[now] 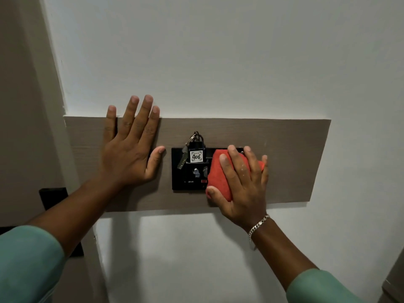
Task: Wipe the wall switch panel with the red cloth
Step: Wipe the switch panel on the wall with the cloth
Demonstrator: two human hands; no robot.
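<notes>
A black switch panel (185, 178) is set into a brown wooden board (295, 162) on a white wall. A key tag marked 406 (196, 156) with a key ring sits in the panel's upper slot. My right hand (242, 184) presses a folded red cloth (218, 173) flat against the panel's right half, which it hides. My left hand (131, 145) lies flat on the board left of the panel, fingers spread, thumb tip close to the panel's edge, holding nothing.
A wall corner (54, 84) runs down the left side, with a dark fitting (54, 197) on the adjoining beige wall. White wall (218, 51) surrounds the board above and below. A grey edge (393, 285) shows at the bottom right.
</notes>
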